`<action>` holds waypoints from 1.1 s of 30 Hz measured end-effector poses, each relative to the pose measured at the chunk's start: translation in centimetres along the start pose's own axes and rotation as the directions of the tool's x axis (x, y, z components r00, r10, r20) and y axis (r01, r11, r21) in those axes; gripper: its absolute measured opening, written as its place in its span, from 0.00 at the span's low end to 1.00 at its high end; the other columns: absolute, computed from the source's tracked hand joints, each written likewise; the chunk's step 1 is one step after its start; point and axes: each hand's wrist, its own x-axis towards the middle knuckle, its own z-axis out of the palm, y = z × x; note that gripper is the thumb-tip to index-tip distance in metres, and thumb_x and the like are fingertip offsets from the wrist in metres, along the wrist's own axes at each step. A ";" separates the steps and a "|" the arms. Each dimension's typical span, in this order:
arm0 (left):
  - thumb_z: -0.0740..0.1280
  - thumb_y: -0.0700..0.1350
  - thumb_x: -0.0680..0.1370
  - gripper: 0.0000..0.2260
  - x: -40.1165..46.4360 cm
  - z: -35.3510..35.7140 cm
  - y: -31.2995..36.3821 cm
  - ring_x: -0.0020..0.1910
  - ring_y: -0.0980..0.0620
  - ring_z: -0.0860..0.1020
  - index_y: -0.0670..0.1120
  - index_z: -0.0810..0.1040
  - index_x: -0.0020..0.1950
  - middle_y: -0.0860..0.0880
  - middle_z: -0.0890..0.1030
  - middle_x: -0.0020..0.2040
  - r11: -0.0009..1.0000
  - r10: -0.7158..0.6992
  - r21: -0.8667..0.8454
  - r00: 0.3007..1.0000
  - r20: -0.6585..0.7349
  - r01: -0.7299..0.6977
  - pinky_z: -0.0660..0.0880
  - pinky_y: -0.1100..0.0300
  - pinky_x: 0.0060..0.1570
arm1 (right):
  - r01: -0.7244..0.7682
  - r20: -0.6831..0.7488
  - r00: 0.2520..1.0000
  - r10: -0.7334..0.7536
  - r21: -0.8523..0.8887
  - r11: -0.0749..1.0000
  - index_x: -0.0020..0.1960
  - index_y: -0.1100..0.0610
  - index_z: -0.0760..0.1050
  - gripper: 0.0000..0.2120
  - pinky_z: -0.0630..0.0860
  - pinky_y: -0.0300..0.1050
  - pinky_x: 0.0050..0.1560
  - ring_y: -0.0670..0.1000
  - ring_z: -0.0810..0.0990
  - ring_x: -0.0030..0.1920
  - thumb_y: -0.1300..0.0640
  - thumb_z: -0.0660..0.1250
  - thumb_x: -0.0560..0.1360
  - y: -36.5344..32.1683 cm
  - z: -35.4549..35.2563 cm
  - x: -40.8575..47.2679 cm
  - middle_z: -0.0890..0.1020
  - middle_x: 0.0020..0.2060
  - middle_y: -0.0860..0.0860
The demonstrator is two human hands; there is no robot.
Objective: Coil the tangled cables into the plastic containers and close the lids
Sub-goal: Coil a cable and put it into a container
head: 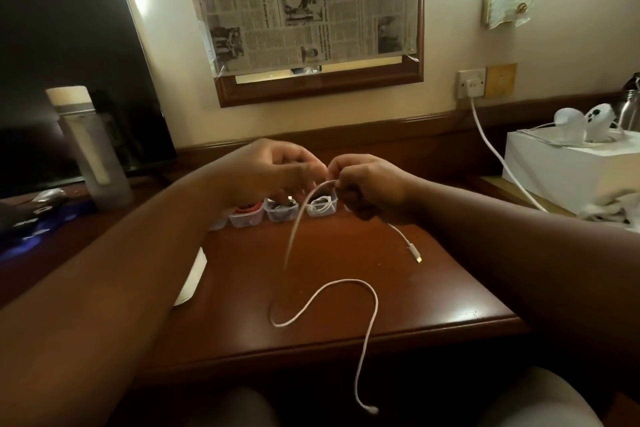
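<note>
A white cable (360,291) hangs from my two hands above the wooden table (346,305). My right hand (367,184) grips it in a fist near the top of a loop. My left hand (277,166) meets it there, fingers curled at the cable, blurred. One plug end (417,257) lies on the table at the right; the other end (372,410) dangles over the front edge. Behind my hands stands a row of small clear plastic containers (280,211), open on top, one with a red item (246,210), one with a coiled white cable (322,206).
A grey water bottle (86,146) stands at the left beside a dark screen (69,45). A white box (568,170) with white devices sits at the right, with a cord (491,149) running to a wall socket. White paper (194,277) lies under my left forearm.
</note>
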 end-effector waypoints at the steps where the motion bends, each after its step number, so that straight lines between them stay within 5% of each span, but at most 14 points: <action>1: 0.70 0.64 0.68 0.22 0.3 0.8 0.0 0.48 0.53 0.84 0.54 0.80 0.57 0.52 0.85 0.47 0.998 -0.024 0.064 1.000 -0.019 0.025 0.81 0.58 0.49 | -0.019 -0.028 0.999 0.019 -0.022 1.000 0.48 0.57 0.72 0.08 0.62 0.40 0.24 0.46 0.66 0.24 0.65 0.56 0.79 -0.1 0.4 0.1 0.71 0.28 0.48; 5: 0.72 0.47 0.76 0.08 1.1 3.0 -0.6 0.41 0.51 0.84 0.49 0.79 0.54 0.48 0.85 0.43 0.994 0.003 0.112 0.985 -0.170 0.016 0.83 0.50 0.47 | -0.085 -0.044 0.995 0.085 -0.004 0.996 0.50 0.56 0.71 0.05 0.61 0.41 0.25 0.46 0.66 0.24 0.64 0.58 0.80 -0.2 1.1 0.2 0.71 0.31 0.52; 9: 0.70 0.42 0.78 0.07 1.3 3.1 -0.7 0.39 0.50 0.85 0.49 0.78 0.54 0.47 0.85 0.42 0.998 0.017 -0.048 0.962 -0.274 -0.031 0.82 0.57 0.40 | -0.109 -0.094 0.989 0.111 0.027 0.994 0.51 0.57 0.71 0.03 0.66 0.42 0.29 0.49 0.71 0.29 0.62 0.59 0.80 0.2 0.7 0.2 0.76 0.33 0.53; 14: 0.67 0.42 0.80 0.04 2.5 1.8 -1.9 0.30 0.58 0.80 0.49 0.77 0.53 0.51 0.82 0.41 0.993 0.116 0.081 0.756 -0.644 -0.084 0.74 0.70 0.30 | -0.136 -0.117 0.986 0.117 -0.167 0.976 0.52 0.59 0.76 0.12 0.77 0.50 0.48 0.54 0.81 0.40 0.53 0.58 0.84 0.4 1.4 -0.2 0.82 0.36 0.54; 17: 0.66 0.42 0.81 0.04 3.2 1.1 -2.9 0.28 0.61 0.77 0.49 0.78 0.54 0.51 0.81 0.42 0.997 0.067 0.023 0.675 -0.735 -0.074 0.74 0.71 0.30 | -0.199 -0.024 0.980 0.199 -0.026 0.980 0.49 0.58 0.73 0.15 0.77 0.49 0.45 0.52 0.78 0.34 0.49 0.54 0.84 -0.3 2.2 -0.3 0.76 0.30 0.51; 20: 0.65 0.43 0.82 0.05 4.0 2.0 -4.2 0.29 0.57 0.75 0.50 0.79 0.51 0.48 0.81 0.40 0.989 -0.093 -0.149 0.725 -0.682 -0.013 0.75 0.64 0.30 | -0.307 0.175 0.948 0.265 0.296 0.904 0.43 0.54 0.69 0.16 0.63 0.40 0.28 0.46 0.61 0.24 0.47 0.53 0.84 -1.7 2.8 -0.3 0.64 0.25 0.47; 23: 0.64 0.41 0.81 0.06 3.8 4.2 -5.0 0.36 0.48 0.79 0.48 0.80 0.51 0.42 0.82 0.41 0.940 -0.213 -0.341 0.814 -0.540 0.020 0.77 0.55 0.36 | -0.389 0.367 0.897 0.245 0.396 0.832 0.34 0.52 0.64 0.19 0.49 0.37 0.24 0.45 0.54 0.21 0.49 0.53 0.82 -3.3 3.0 -0.4 0.61 0.22 0.46; 26: 0.62 0.37 0.82 0.06 3.5 6.0 -4.2 0.35 0.58 0.82 0.44 0.78 0.51 0.47 0.82 0.40 0.883 -0.237 -0.470 0.847 -0.475 -0.017 0.77 0.65 0.33 | -0.381 0.423 0.892 0.159 0.514 0.769 0.30 0.52 0.63 0.20 0.48 0.38 0.25 0.44 0.53 0.22 0.53 0.51 0.80 -4.2 3.3 -0.6 0.60 0.23 0.46; 30: 0.61 0.37 0.82 0.11 3.4 8.5 -3.3 0.21 0.58 0.67 0.45 0.74 0.40 0.50 0.74 0.30 0.820 -0.318 -0.570 0.864 -0.390 0.045 0.62 0.64 0.21 | -0.084 0.069 0.996 0.049 0.726 0.683 0.39 0.55 0.67 0.16 0.59 0.39 0.30 0.46 0.62 0.29 0.54 0.50 0.83 -5.0 3.2 0.4 0.65 0.29 0.48; 32: 0.61 0.46 0.83 0.10 2.9 9.3 -2.6 0.24 0.57 0.64 0.44 0.78 0.46 0.50 0.72 0.31 0.761 -0.311 -0.644 0.914 -0.259 0.077 0.60 0.63 0.24 | 0.159 -0.207 0.977 -0.052 0.541 0.826 0.44 0.57 0.70 0.15 0.72 0.42 0.36 0.49 0.72 0.33 0.55 0.52 0.85 -4.9 2.2 1.0 0.72 0.33 0.51; 33: 0.60 0.49 0.84 0.12 2.7 9.5 -2.3 0.24 0.56 0.64 0.45 0.79 0.49 0.50 0.72 0.30 0.745 -0.304 -0.661 0.929 -0.213 0.092 0.60 0.62 0.26 | 0.273 -0.318 0.931 -0.179 0.279 0.921 0.45 0.57 0.72 0.13 0.76 0.43 0.39 0.50 0.75 0.36 0.56 0.53 0.85 -4.5 1.6 1.1 0.75 0.35 0.52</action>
